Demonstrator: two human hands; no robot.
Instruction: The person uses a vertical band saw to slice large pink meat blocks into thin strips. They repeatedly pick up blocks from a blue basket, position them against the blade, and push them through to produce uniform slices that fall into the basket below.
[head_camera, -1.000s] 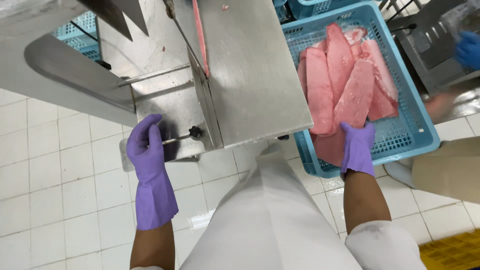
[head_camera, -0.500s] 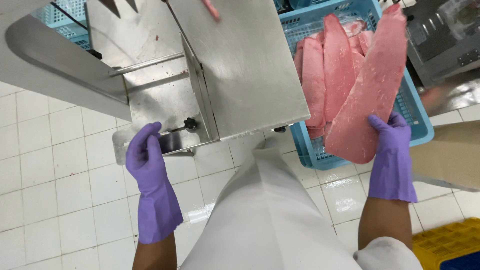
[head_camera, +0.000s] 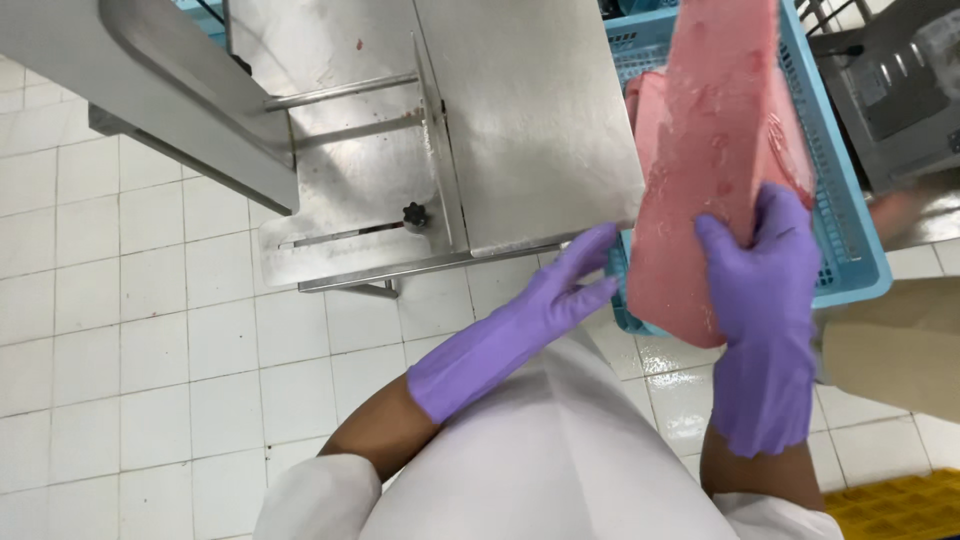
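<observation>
Item one: my right hand (head_camera: 765, 300), in a purple glove, one of two. Its fingers (head_camera: 722, 262) are curled shut around the lower end of a pink fish slab (head_camera: 715, 150), thumb on the near face, the rest wrapped behind. The slab stands nearly upright and tilted, lifted clear above the near left corner of the blue crate (head_camera: 850, 215).

Item two: my left hand (head_camera: 560, 300), in the second purple glove. Its fingers (head_camera: 590, 262) are stretched out flat and spread, holding nothing, their tips just beside the slab's lower left edge and close under the near right corner of the steel worktop (head_camera: 520, 120). I cannot tell whether they touch the slab.

Item three: more pink fish slabs (head_camera: 645, 100) lying in the crate, partly hidden behind the lifted one; I cannot count them. One crate fully counted; a second blue crate (head_camera: 205, 15) shows only as a scrap past the worktop's far left edge.

Item four: one black knob (head_camera: 414, 214) in a slot on the worktop's lower left plate.

Item five: white tiled floor (head_camera: 130, 330); a yellow grid mat (head_camera: 895, 505) at its near right corner.

Item six: no labels or signs legible from here.
</observation>
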